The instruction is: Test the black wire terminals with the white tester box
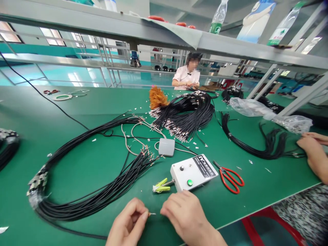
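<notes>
My left hand is closed in a pinch on the end of a black cable. A short pale bare wire tip sticks out past the fingertips. Close by on the right, my right hand has its fingers curled together, and whatever they may hold is hidden. Just above it sits a white box with a knob and a lit green button. A yellow-green clip projects from its left side. The cable bundle curves around on the left, with stripped copper ends towards the middle.
Red-handled scissors lie right of the box. A small grey box with cords is behind it. A big pile of black cables lies farther back. A co-worker's hands work at the right edge; another person sits opposite. A metal shelf spans overhead.
</notes>
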Action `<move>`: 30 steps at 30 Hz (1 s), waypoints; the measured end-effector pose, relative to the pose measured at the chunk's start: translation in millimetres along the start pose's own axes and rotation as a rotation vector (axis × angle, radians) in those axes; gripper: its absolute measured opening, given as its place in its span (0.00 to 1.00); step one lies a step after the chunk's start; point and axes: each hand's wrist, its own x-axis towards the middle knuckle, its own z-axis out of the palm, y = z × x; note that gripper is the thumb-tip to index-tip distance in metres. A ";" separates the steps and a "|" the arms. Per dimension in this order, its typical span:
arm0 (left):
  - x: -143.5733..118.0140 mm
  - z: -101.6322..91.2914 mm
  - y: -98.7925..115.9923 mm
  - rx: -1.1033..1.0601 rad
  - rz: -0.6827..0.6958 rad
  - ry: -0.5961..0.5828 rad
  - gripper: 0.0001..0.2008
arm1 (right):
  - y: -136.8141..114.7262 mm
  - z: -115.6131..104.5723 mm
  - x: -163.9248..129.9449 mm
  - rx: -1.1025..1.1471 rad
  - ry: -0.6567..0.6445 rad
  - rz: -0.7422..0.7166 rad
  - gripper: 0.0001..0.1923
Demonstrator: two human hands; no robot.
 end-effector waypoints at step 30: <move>20.0 7.2 18.8 0.073 -0.058 0.027 0.14 | -1.6 -1.3 16.3 -0.208 -0.208 -0.012 0.11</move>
